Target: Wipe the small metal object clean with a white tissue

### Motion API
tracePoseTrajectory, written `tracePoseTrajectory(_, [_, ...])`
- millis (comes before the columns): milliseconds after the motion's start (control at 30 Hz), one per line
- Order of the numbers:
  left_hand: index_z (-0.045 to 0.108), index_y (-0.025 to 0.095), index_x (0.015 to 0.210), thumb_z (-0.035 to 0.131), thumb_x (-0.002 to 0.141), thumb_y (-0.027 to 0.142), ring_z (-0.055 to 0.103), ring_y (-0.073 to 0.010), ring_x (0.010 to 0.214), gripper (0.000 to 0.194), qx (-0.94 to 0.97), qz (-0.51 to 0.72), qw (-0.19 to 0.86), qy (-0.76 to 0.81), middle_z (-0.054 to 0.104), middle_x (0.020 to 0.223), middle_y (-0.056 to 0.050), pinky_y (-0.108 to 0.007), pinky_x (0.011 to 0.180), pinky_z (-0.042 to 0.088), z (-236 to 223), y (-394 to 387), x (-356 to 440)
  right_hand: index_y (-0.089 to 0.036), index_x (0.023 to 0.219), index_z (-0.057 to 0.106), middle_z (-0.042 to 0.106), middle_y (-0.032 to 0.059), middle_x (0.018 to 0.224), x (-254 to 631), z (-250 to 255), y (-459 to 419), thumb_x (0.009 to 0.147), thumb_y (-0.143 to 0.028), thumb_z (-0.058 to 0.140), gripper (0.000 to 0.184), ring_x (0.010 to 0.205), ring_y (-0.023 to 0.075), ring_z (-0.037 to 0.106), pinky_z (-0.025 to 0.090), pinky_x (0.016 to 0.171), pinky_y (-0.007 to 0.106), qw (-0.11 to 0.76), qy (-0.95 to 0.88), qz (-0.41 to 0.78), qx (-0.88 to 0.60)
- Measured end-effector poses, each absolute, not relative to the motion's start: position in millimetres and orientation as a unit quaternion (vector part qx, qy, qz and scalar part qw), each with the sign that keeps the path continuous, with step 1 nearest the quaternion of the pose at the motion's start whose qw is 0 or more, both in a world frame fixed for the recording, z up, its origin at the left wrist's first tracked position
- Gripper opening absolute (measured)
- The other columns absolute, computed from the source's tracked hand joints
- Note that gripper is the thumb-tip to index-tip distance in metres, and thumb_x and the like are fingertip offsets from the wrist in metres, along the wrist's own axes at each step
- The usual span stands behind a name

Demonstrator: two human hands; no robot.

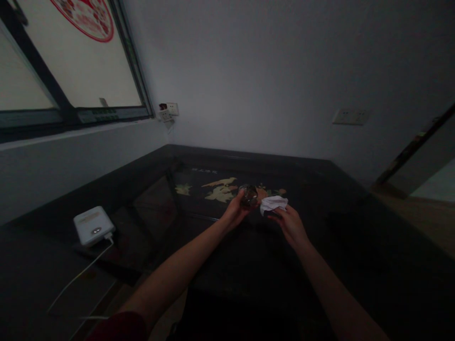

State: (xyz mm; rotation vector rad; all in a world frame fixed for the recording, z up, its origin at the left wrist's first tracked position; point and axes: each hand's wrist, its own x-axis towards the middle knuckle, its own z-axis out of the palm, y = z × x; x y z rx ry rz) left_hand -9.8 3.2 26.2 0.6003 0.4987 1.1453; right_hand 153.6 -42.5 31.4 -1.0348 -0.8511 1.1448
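Note:
Over the middle of a dark glossy table [220,265], my left hand [234,210] is closed around a small, round, see-through object that looks like a glass cup [249,196]. Its exact shape is hard to make out in the dim light. Just to the right of it, my right hand [290,222] grips a crumpled white tissue [273,203] between thumb and fingers. A small gap separates the tissue from the glass cup. Below both hands, the tabletop bears a printed picture of flowers and a bird [219,189], partly hidden by them.
A white power bank [93,225] with a white cable [83,271] lies at the table's left. Behind the table rises a pale wall [249,85] with wall sockets [351,117] at right and a plugged-in adapter [165,115] at left. A window [99,61] is at upper left.

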Motion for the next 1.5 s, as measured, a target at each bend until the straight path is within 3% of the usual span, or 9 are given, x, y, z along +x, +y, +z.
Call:
tracePoseTrajectory(267, [0.065,0.012,0.100,0.044,0.082,0.065,0.062,-0.0207,0.093,0.060,0.240,0.461,0.834,0.187,0.068,0.096,-0.012,-0.033,0.087,0.046,29.0,-7.9,-10.6,-0.015,0.074,0.068,0.069,0.0049,0.077,151.7,31.6,-44.5,0.056,-0.027,0.070,0.022,0.072,0.0168,0.062,0.051,0.062,0.029,0.602,-0.375,0.542,-0.450])
tracePoseTrajectory(433, [0.064,0.011,0.098,0.045,0.076,0.072,0.061,-0.0254,0.096,0.068,0.239,0.376,0.883,0.148,0.067,0.100,-0.016,-0.041,0.088,0.044,27.1,-13.8,-15.2,-0.017,0.068,0.066,0.068,0.0031,0.070,150.6,40.5,-47.5,0.052,-0.025,0.067,0.018,0.067,0.0165,0.061,0.048,0.059,0.027,0.601,-0.381,0.540,-0.449])
tracePoseTrajectory(600, [0.062,0.011,0.104,0.044,0.074,0.074,0.059,-0.0280,0.102,0.072,0.246,0.353,0.894,0.125,0.066,0.106,-0.017,-0.047,0.093,0.041,27.1,-17.6,-17.2,-0.017,0.078,0.065,0.069,0.0023,0.074,154.0,41.3,-46.3,0.056,-0.023,0.059,0.024,0.068,0.0164,0.060,0.045,0.059,0.025,0.604,-0.414,0.496,-0.467])
tracePoseTrajectory(800, [0.064,0.009,0.103,0.042,0.080,0.069,0.061,-0.0239,0.099,0.067,0.243,0.385,0.878,0.150,0.068,0.101,-0.015,-0.040,0.093,0.042,28.7,-16.6,-14.0,-0.016,0.086,0.066,0.070,0.0023,0.076,159.2,38.3,-42.5,0.060,-0.023,0.056,0.029,0.065,0.0171,0.060,0.045,0.059,0.026,0.607,-0.442,0.442,-0.491])
tracePoseTrajectory(1000, [0.066,0.011,0.101,0.039,0.086,0.062,0.064,-0.0204,0.091,0.059,0.267,0.392,0.863,0.172,0.070,0.093,-0.013,-0.034,0.087,0.046,28.7,-15.5,-10.6,-0.016,0.086,0.065,0.070,0.0050,0.084,166.5,35.9,-38.7,0.064,-0.023,0.053,0.027,0.075,0.0194,0.061,0.046,0.071,0.030,0.607,-0.496,0.353,-0.511])
tracePoseTrajectory(1200, [0.067,0.015,0.097,0.056,0.079,0.057,0.064,-0.0187,0.085,0.048,0.326,0.426,0.819,0.203,0.069,0.089,-0.010,-0.029,0.079,0.048,29.0,-10.4,-8.6,-0.016,0.099,0.063,0.064,0.0115,0.109,173.5,40.8,-40.6,0.074,-0.030,0.050,0.031,0.102,0.0226,0.057,0.044,0.086,0.036,0.646,-0.501,0.194,-0.543])
tracePoseTrajectory(1267, [0.068,0.016,0.092,0.064,0.073,0.056,0.063,-0.0183,0.083,0.045,0.356,0.444,0.792,0.220,0.069,0.089,-0.008,-0.029,0.077,0.048,26.5,-7.0,-7.2,-0.017,0.101,0.062,0.062,0.0116,0.111,173.2,44.1,-42.6,0.080,-0.037,0.050,0.032,0.101,0.0218,0.057,0.045,0.085,0.036,0.649,-0.517,0.155,-0.537])
tracePoseTrajectory(1367, [0.067,0.013,0.090,0.072,0.063,0.056,0.063,-0.0190,0.082,0.051,0.415,0.448,0.748,0.260,0.069,0.090,-0.009,-0.030,0.078,0.047,21.0,-3.4,-6.9,-0.018,0.097,0.062,0.063,0.0089,0.096,169.5,44.8,-42.8,0.083,-0.052,0.048,0.039,0.080,0.0191,0.059,0.049,0.073,0.034,0.635,-0.540,0.218,-0.508])
tracePoseTrajectory(1500, [0.064,0.010,0.103,0.072,0.060,0.059,0.062,-0.0226,0.086,0.066,0.546,0.392,0.678,0.298,0.069,0.095,-0.010,-0.034,0.084,0.045,18.9,-5.0,-12.2,-0.022,0.093,0.058,0.062,0.0026,0.077,162.3,37.9,-40.3,0.073,-0.071,0.051,0.053,0.063,0.0171,0.059,0.050,0.056,0.031,0.566,-0.526,0.410,-0.485])
